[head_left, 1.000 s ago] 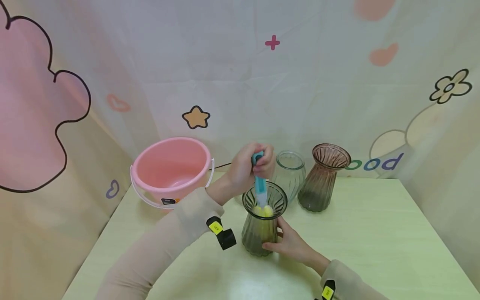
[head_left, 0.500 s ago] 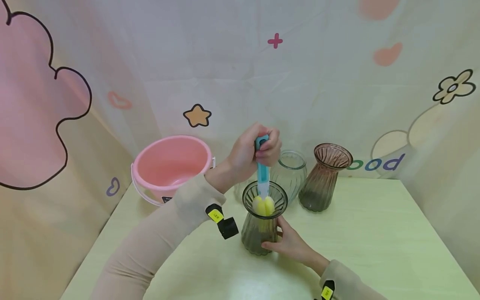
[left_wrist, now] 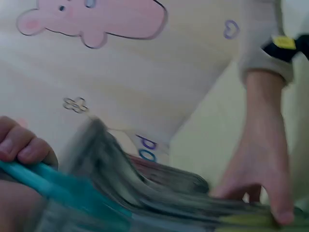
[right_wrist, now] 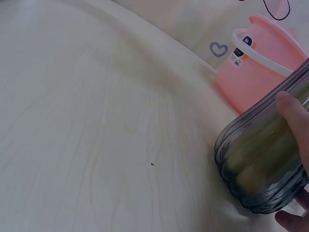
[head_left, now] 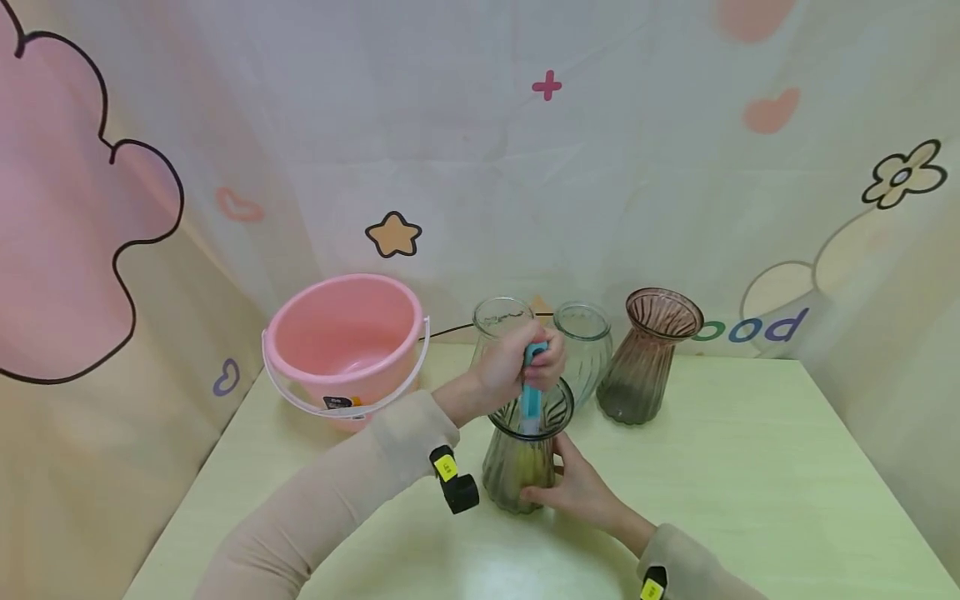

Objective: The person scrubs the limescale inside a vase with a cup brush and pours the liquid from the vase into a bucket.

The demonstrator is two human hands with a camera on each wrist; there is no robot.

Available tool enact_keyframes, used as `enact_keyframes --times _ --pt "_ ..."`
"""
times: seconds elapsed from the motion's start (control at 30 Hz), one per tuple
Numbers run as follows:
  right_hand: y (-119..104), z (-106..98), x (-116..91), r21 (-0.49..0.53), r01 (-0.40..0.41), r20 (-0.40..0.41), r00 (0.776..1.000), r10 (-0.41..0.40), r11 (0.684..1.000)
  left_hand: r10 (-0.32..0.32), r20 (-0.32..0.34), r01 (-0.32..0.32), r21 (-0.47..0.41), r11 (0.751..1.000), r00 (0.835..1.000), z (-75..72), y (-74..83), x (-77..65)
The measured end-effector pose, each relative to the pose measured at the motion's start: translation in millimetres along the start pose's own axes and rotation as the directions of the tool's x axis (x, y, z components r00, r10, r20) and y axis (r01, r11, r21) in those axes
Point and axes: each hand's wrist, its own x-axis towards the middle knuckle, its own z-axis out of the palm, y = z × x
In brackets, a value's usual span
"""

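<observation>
My left hand grips the teal handle of a bottle brush from above. The brush's yellow sponge head is down inside a grey ribbed glass vase and shows through the glass near its base in the right wrist view. My right hand holds the vase low on its right side, thumb across the front. In the left wrist view the teal handle runs from the curled fingers toward the flared rim. The vase stands upright on the table.
A pink bucket with a white handle stands at the back left. Behind the hands are two clear glass jars, a left jar and a right jar. To their right is a brownish-pink ribbed vase. A printed curtain hangs behind the table.
The left hand first rose, drawing the sponge head up to the vase's mouth, then pushed the brush down deeper than before. The right hand stays on the vase.
</observation>
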Motion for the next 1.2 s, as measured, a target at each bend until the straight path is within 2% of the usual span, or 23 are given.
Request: enact_keyframes --times 0.13,0.27,0.33,0.5,0.67,0.77,0.87,1.03,1.2 --pt "-1 4 -1 -0.005 -0.003 -0.027 1.0 0.003 1.0 -0.063 0.021 0.063 0.019 0.998 0.998 -1.4 -7.6 -2.2" --pt "-2 7 -3 -0.019 -0.024 -0.048 0.999 0.023 1.0 -0.037 0.032 0.036 0.031 0.999 0.999 -3.3 -9.7 -3.9" --pt "-2 7 -4 -0.032 -0.026 -0.031 0.999 0.025 0.999 -0.022 0.04 0.021 0.032 0.999 0.999 -4.3 -10.4 -5.0" --pt "2 -7 -2 -0.045 0.009 0.115 0.993 -0.004 0.999 -0.007 0.04 0.006 0.025 1.0 0.999 -5.5 -10.9 -6.7" --pt "6 -24 5 0.014 -0.009 0.277 0.961 0.005 1.0 -0.001 0.042 0.0 0.031 1.0 0.999 -6.2 -10.7 -7.0" --pt "8 -29 8 0.032 -0.048 0.331 0.943 0.035 0.998 -0.009 0.05 0.007 0.036 0.999 0.999 -5.7 -10.3 -6.6" --pt "9 -28 8 0.043 -0.057 0.334 0.942 0.04 0.997 -0.028 0.065 0.025 0.039 0.999 0.998 -3.9 -8.7 -6.1" --pt "12 -22 7 0.061 -0.022 0.294 0.956 0.003 0.998 -0.062 0.106 0.055 0.07 0.996 0.992 0.6 -1.2 -5.8" --pt "12 -19 7 0.062 0.001 0.266 0.964 -0.018 0.998 -0.072 0.142 0.059 0.097 0.994 0.987 7.9 20.5 -3.4"
